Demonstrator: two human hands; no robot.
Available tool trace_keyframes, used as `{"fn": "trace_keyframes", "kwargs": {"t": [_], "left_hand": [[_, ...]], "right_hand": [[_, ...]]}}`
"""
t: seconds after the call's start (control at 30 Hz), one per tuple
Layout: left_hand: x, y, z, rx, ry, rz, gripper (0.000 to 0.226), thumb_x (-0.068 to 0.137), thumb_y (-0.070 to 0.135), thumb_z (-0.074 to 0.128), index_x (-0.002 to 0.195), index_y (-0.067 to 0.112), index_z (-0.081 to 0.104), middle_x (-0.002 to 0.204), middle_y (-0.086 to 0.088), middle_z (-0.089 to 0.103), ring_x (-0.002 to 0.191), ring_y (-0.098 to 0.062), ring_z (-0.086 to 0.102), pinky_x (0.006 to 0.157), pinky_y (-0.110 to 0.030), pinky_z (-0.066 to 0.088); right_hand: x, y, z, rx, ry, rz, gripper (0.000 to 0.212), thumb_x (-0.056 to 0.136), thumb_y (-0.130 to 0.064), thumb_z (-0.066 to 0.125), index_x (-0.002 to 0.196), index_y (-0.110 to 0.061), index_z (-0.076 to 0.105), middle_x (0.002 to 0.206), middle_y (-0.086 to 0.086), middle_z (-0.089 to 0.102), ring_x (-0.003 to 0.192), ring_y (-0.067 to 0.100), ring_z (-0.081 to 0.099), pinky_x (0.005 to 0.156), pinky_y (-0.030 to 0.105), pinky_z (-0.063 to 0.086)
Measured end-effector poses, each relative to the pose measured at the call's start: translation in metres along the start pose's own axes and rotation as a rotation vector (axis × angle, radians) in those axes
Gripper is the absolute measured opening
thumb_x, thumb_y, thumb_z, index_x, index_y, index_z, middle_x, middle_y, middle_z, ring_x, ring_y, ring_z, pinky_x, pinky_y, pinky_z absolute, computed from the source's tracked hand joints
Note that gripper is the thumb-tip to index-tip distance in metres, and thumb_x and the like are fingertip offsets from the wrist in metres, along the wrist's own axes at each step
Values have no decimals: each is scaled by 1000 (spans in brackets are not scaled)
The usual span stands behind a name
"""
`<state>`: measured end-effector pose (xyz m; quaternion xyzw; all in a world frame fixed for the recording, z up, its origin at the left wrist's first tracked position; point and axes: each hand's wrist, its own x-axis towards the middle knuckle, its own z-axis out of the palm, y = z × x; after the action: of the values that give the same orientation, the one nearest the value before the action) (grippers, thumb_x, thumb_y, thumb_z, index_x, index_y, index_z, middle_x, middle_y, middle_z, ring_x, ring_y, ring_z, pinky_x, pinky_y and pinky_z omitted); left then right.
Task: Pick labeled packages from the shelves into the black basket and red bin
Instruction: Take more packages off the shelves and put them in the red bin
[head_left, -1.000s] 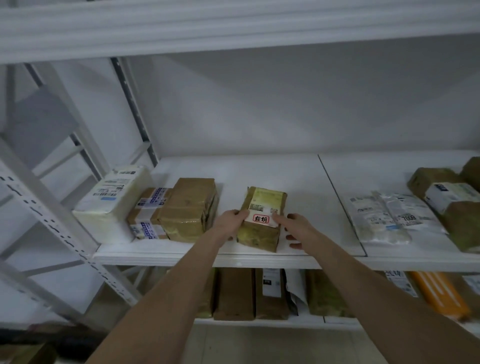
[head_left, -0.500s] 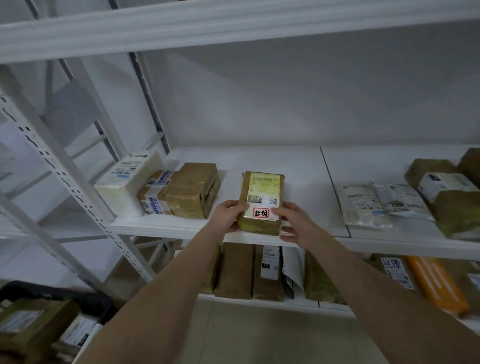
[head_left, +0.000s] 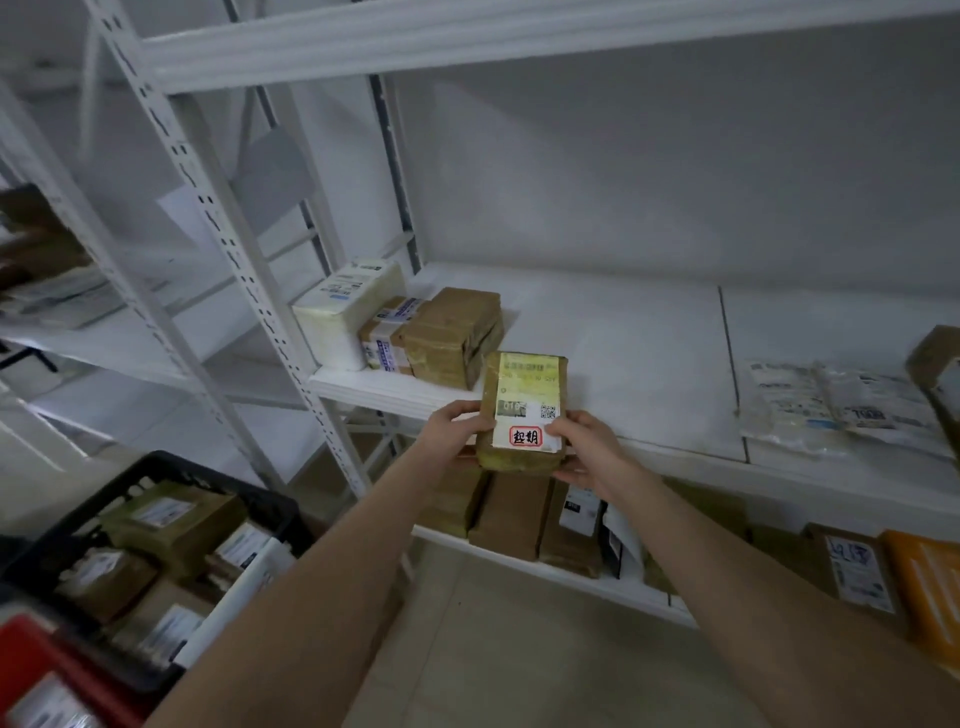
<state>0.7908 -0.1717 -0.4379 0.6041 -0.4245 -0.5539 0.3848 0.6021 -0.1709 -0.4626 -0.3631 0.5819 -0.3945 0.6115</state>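
Held package: brown taped parcel (head_left: 524, 410) with a white-and-yellow label and a red-framed stamp. It is at the centre of the frame, lifted just in front of the middle shelf (head_left: 623, 332) edge.
Left hand: the left hand (head_left: 457, 434) grips the parcel's left side, fingers (head_left: 475, 422) curled round its edge.
Right hand: the right hand (head_left: 587, 452) grips the lower right corner, thumb on the label.
Black basket: the black basket (head_left: 171, 460) is at lower left, holding labelled brown packages.
Red bin: the red bin (head_left: 36, 649) sits in the bottom left corner, partly cut off.
Shelf neighbours: white box (head_left: 345, 312) and brown taped box (head_left: 452, 332), left of centre.
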Motion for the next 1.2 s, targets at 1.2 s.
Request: {"fn": "trace_keyframes", "kwargs": {"t": [1.2], "left_hand": [[-229, -354, -552, -163, 889, -398, 57, 82, -6, 52, 137, 10, 47, 122, -9, 64, 105, -23, 64, 91, -42, 53]], "right_hand": [[-101, 304, 665, -883, -704, -9, 54, 85, -14, 62, 136, -20, 48, 122, 3, 63, 97, 18, 62, 71, 27, 48]]}}
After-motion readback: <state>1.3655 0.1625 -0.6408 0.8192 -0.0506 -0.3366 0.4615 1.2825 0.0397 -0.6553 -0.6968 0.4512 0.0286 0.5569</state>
